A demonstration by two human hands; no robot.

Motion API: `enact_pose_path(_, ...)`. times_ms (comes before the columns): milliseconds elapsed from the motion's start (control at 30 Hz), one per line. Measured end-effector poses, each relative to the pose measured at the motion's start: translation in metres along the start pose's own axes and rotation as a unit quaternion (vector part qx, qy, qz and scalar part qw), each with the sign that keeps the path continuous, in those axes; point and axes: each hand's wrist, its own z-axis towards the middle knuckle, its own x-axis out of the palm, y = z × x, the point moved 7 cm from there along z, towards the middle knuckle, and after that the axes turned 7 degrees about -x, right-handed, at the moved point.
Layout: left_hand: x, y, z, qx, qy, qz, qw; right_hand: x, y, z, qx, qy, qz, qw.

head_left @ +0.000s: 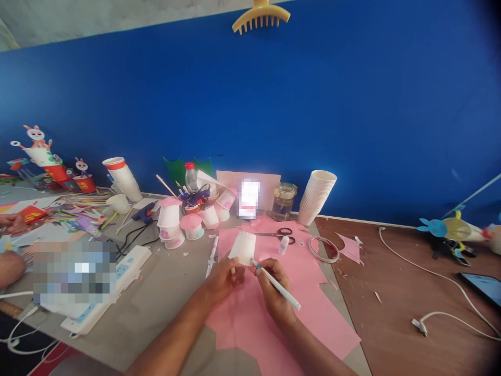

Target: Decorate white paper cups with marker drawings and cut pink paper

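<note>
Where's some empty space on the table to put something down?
The grey table looks bare between the power strip and the left forearm. The brown table has room low down, between the pink paper and the white plug. It's crowded around the pink-topped cups and the scissors.

My left forearm [172, 331] slants up and to the right, my right forearm [317, 342] up and to the left, both bare, so that they converge ahead of me. My left grip [225, 277] is closed, its fingers curled inward. My right grip [274, 284] is closed in a writing pinch, fingers bent. The two sit near each other, just apart, at about the same height.
</note>
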Motion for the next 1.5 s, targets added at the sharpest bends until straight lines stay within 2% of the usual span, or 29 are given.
enact_pose_path(133, 0.0004, 0.0, -0.0014, -0.006, -0.013, 0.013, 1.0, 0.0012, 0.0012, -0.0004, -0.005, 0.004, 0.002, 1.0)
enact_pose_path(300, 0.0026, -0.0013, -0.0022, 0.002, -0.002, 0.017, 1.0, 0.0025, 0.0032, -0.0002, 0.001, 0.017, -0.004, 1.0)
enact_pose_path(567, -0.0006, 0.0015, 0.0004, -0.016, -0.009, 0.003, 1.0, 0.0048, 0.0032, -0.0013, 0.036, 0.054, -0.008, 0.998)
enact_pose_path(700, -0.0025, 0.0021, 0.0008, -0.013, -0.014, 0.003, 1.0, 0.0002, 0.0058, 0.0002, 0.019, 0.02, 0.009, 1.0)
enact_pose_path(833, -0.001, 0.0017, 0.0017, -0.002, 0.004, -0.004, 1.0, -0.0014, 0.0075, 0.0008, 0.01, 0.001, 0.024, 1.0)
enact_pose_path(1500, 0.0025, 0.0015, -0.0008, -0.006, 0.0, -0.004, 1.0, 0.0041, 0.0095, -0.0006, -0.039, 0.033, -0.014, 0.999)
